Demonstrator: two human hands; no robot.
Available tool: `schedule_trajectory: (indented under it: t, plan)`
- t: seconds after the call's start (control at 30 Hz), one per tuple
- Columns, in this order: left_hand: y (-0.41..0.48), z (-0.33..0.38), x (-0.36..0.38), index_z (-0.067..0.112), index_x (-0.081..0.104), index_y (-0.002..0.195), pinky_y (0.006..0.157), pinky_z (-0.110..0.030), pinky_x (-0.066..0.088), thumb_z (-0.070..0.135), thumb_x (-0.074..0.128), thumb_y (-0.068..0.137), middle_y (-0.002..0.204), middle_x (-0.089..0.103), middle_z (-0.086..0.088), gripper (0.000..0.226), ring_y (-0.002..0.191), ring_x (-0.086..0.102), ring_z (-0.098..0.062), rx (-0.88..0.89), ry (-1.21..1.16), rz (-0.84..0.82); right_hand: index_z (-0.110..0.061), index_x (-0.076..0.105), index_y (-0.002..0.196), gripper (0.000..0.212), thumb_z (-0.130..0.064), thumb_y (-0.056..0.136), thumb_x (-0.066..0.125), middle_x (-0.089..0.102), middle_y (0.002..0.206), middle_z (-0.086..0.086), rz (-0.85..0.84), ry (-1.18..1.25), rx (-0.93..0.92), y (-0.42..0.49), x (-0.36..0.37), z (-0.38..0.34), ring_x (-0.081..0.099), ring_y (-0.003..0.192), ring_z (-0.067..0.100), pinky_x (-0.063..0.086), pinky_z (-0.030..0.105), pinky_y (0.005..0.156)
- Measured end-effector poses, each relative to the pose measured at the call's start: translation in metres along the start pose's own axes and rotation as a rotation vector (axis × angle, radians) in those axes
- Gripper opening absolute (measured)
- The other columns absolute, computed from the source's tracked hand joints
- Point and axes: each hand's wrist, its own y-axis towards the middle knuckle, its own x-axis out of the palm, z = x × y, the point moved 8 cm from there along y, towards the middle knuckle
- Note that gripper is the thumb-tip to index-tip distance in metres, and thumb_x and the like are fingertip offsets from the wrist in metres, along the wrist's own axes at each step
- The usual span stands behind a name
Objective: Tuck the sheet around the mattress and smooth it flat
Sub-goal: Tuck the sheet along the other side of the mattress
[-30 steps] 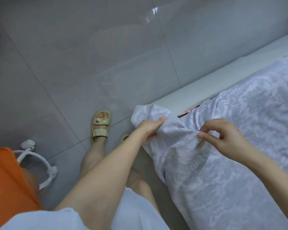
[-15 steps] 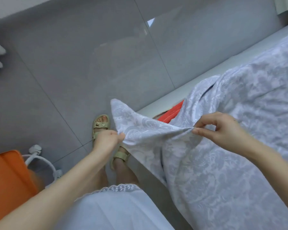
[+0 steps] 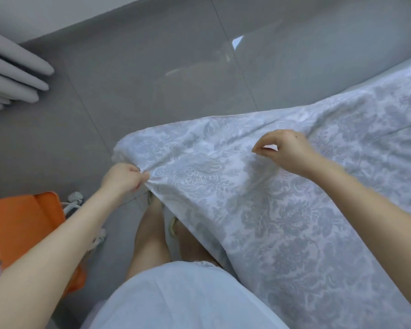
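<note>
Looks down on a white sheet (image 3: 282, 222) with a grey floral print, spread across the bed on the right and hanging off its near corner over the grey tiled floor (image 3: 152, 79). Grips a bunched edge of that sheet in the left hand (image 3: 124, 179), fingers curled tight round the cloth, creases fanning out from the fist toward the right. Holds the right hand (image 3: 286, 150) over the sheet, further onto the bed, thumb and forefinger curved into a narrow ring with tips meeting; cannot tell whether any cloth is caught between them. Shows 2 bare legs and a sandal (image 3: 172, 227) under the hanging edge, and a pale skirt (image 3: 176, 298) at the bottom. Takes in an orange object (image 3: 22, 224) beside the left forearm, white slats (image 3: 12, 67) at upper left, and a white strip of bed frame (image 3: 377, 74) beyond the sheet.
</note>
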Motion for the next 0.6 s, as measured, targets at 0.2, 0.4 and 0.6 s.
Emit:
schedule_trajectory:
  t: [0.2,0.4,0.6]
  plan:
    - [0.038,0.024,-0.003,0.007,0.059,0.080,0.065,-0.028,0.039,0.030,0.046,0.093,0.086,0.064,-0.012,0.029,0.078,0.057,-0.027,-0.010,0.402,0.056,-0.016,0.070,0.102,0.020,-0.021,0.093,0.053,0.070,0.105,0.001,0.063,0.022,0.230,0.014,0.008,0.030,0.061,0.100,0.021,0.047,0.032,0.080]
    - [0.036,0.093,0.045,0.006,0.057,0.114,0.084,-0.033,0.043,0.028,0.044,0.094,0.116,0.063,-0.013,0.032,0.112,0.057,-0.031,0.125,0.296,-0.025,-0.014,0.063,0.112,0.027,-0.028,0.093,0.050,0.067,0.113,0.004,0.137,0.013,0.492,0.014,-0.004,0.084,0.057,0.107,0.027,0.044,0.035,0.083]
    - [0.046,0.167,0.083,0.015,0.058,0.098,0.079,-0.028,0.040,0.028,0.046,0.093,0.097,0.060,-0.003,0.017,0.098,0.056,-0.025,0.268,0.187,-0.153,-0.014,0.056,0.123,0.040,-0.038,0.093,0.045,0.061,0.122,0.009,0.161,0.032,0.772,0.018,-0.012,0.139,0.054,0.115,0.030,0.043,0.037,0.087]
